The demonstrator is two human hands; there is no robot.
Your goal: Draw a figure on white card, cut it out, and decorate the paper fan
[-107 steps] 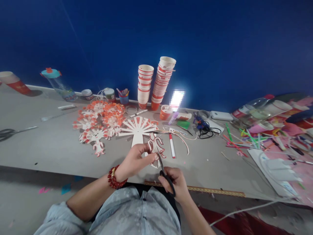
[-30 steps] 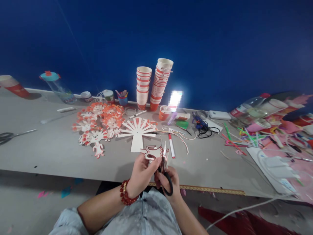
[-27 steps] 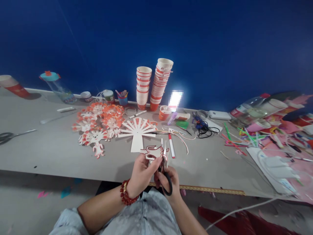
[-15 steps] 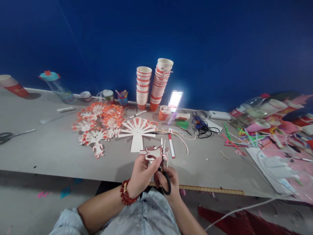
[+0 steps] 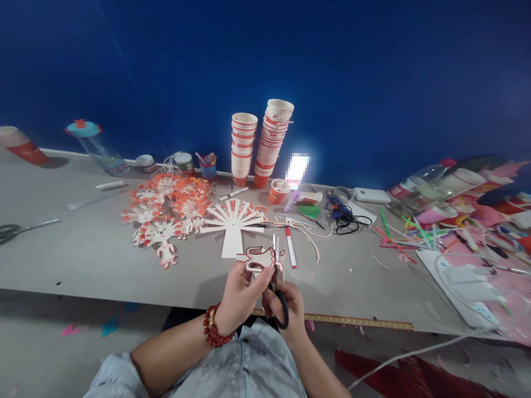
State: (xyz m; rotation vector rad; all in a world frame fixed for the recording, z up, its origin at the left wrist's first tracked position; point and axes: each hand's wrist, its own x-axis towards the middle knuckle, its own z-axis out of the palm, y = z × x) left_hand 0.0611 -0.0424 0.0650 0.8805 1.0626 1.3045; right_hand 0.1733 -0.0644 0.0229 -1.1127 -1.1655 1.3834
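Near the table's front edge, my left hand (image 5: pixel 244 290) pinches a white paper cutout (image 5: pixel 262 257) with dark red drawn outlines. My right hand (image 5: pixel 286 309) is closed round the black handles of a pair of scissors (image 5: pixel 282 309). The blades point away from me and lie at the right end of the cutout. My fingers partly hide the cutout's lower edge. Just beyond sits a white fan-shaped paper piece (image 5: pixel 233 237) with strips spread out like rays. To its left lies a pile of orange and white paper figures (image 5: pixel 166 243).
Two tall stacks of paper cups, one (image 5: pixel 244 146) shorter than the other (image 5: pixel 274 143), stand by the blue wall. A red and white marker (image 5: pixel 291 249) lies beyond my hands. Another pair of scissors (image 5: pixel 25 229) rests far left. Bottles, a power strip (image 5: pixel 460 287) and coloured scraps crowd the right.
The scissors and the right end of the cutout have shifted very slightly. Both hands keep their hold in nearly the same place.
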